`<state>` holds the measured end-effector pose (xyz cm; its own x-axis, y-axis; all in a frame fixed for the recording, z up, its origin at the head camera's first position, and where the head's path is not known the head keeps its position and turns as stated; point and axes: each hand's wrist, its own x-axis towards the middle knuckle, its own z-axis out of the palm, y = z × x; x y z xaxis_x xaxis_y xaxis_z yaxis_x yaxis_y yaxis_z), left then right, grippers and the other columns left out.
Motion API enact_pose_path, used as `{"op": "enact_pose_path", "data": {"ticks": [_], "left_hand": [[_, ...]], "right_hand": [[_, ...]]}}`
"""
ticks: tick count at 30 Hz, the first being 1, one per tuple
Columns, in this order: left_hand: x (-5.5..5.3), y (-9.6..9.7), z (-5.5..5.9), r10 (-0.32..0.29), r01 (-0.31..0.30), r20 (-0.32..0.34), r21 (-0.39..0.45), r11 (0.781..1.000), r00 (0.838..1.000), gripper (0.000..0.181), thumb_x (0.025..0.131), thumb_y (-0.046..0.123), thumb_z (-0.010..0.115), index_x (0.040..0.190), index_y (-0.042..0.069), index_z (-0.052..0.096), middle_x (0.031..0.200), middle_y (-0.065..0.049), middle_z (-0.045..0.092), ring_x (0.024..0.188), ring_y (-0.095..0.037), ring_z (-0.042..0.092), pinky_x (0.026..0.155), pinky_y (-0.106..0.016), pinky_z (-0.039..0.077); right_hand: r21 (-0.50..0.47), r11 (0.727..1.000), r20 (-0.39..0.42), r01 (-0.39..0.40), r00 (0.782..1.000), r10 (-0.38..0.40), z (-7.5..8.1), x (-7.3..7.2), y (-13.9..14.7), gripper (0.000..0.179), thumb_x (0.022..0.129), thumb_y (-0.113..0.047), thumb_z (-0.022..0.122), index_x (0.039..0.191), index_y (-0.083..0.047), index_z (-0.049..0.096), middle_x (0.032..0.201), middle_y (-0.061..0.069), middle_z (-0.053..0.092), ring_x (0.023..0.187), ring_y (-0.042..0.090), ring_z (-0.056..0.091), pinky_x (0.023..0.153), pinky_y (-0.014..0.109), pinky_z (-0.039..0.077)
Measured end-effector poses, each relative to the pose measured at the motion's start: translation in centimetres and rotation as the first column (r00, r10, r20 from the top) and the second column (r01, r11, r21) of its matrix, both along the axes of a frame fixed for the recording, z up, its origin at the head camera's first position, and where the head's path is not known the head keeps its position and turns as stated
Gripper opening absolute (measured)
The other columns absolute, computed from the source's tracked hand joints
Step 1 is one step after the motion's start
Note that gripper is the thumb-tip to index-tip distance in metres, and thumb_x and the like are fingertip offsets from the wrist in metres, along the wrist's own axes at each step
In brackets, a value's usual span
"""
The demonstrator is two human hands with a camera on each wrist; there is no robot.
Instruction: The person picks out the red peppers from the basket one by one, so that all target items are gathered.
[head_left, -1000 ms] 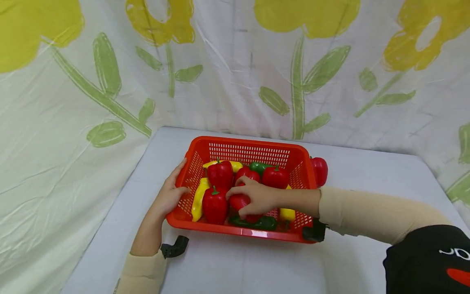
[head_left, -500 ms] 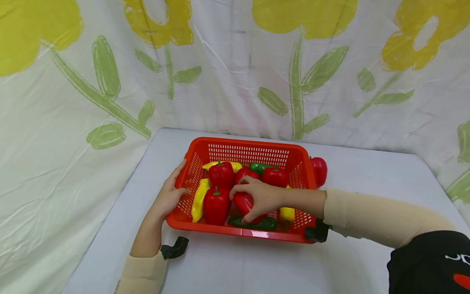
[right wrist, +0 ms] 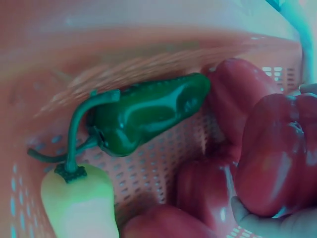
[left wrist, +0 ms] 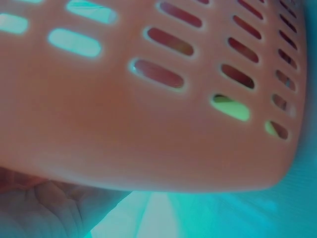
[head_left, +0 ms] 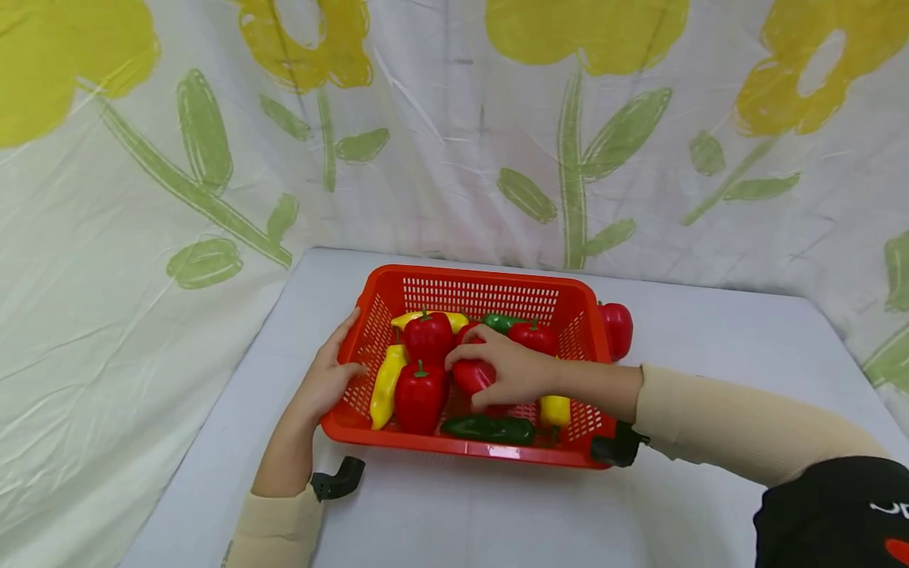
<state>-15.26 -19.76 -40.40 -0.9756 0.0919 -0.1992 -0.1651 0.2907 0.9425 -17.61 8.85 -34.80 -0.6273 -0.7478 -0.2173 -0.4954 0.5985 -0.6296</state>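
My left hand grips the left rim of a red plastic basket, thumb inside; in the left wrist view the basket's slotted wall fills most of the picture. Over the middle of the basket, my right hand holds a red bell pepper between thumb and fingers. That bell pepper shows at the right of the right wrist view, a digit against its underside. Around it lie other red bell peppers, yellow peppers and a long dark green pepper along the near wall.
Just outside the basket's right wall another red bell pepper rests on the white table. Behind the table hangs a flower-print curtain. Dark wrist mounts stick out at both sleeves.
My right hand has closed round the red bell pepper and shifted slightly right and back, uncovering more of the long green pepper. The left hand stays on the rim.
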Motion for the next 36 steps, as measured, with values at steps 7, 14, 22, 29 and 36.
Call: {"op": "enact_pose_path", "data": {"ticks": [7, 14, 22, 29, 36], "left_hand": [[0.0, 0.1, 0.2, -0.001, 0.001, 0.002, -0.007, 1.000, 1.000, 0.081, 0.085, -0.005, 0.044, 0.149, 0.036, 0.014, 0.156, -0.007, 0.016, 0.126, -0.037, 0.041, 0.089, -0.047, 0.050], [0.0, 0.1, 0.3, -0.003, 0.003, 0.004, -0.008, 1.000, 1.000, 0.080, 0.086, -0.004, 0.044, 0.149, 0.036, 0.015, 0.156, -0.007, 0.016, 0.126, -0.037, 0.041, 0.091, -0.047, 0.049], [0.0, 0.2, 0.2, -0.005, 0.005, 0.000, -0.017, 1.000, 1.000, 0.081, 0.085, -0.005, 0.044, 0.149, 0.034, 0.014, 0.156, -0.008, 0.016, 0.127, -0.038, 0.040, 0.092, -0.048, 0.048], [0.1, 0.1, 0.3, -0.003, 0.003, 0.008, -0.022, 1.000, 1.000, 0.081, 0.085, -0.004, 0.044, 0.149, 0.035, 0.013, 0.156, -0.009, 0.017, 0.129, -0.037, 0.038, 0.093, -0.049, 0.047], [0.1, 0.2, 0.3, -0.007, 0.007, -0.003, -0.023, 1.000, 1.000, 0.081, 0.085, -0.004, 0.044, 0.149, 0.035, 0.013, 0.156, -0.009, 0.017, 0.129, -0.037, 0.038, 0.094, -0.049, 0.046]], "right_hand": [[-0.052, 0.998, 0.031, 0.037, 0.999, -0.036, 0.3, -0.2, 0.4, 0.059, 0.075, -0.022, 0.073, 0.130, -0.027, 0.054, 0.136, 0.007, 0.036, 0.122, 0.024, 0.037, 0.080, 0.030, 0.054], [-0.119, 0.992, 0.039, 0.044, 0.998, -0.039, 0.3, 0.0, 0.9, 0.058, 0.077, -0.025, 0.070, 0.132, -0.028, 0.052, 0.135, 0.005, 0.037, 0.119, 0.024, 0.039, 0.079, 0.028, 0.054], [-0.206, 0.971, 0.105, 0.124, 0.989, -0.104, 0.7, 0.6, 1.4, 0.056, 0.075, -0.023, 0.070, 0.129, -0.026, 0.054, 0.134, 0.003, 0.038, 0.118, 0.025, 0.042, 0.078, 0.030, 0.055], [-0.305, 0.935, 0.116, 0.182, 0.981, -0.153, 1.1, 0.8, 2.3, 0.054, 0.072, -0.021, 0.070, 0.124, -0.027, 0.056, 0.132, 0.003, 0.042, 0.117, 0.026, 0.043, 0.078, 0.032, 0.055], [-0.387, 0.892, 0.145, 0.231, 0.971, -0.189, 1.3, 0.9, 3.7, 0.051, 0.072, -0.018, 0.068, 0.121, -0.027, 0.056, 0.130, 0.002, 0.044, 0.116, 0.027, 0.045, 0.077, 0.033, 0.056]]}}
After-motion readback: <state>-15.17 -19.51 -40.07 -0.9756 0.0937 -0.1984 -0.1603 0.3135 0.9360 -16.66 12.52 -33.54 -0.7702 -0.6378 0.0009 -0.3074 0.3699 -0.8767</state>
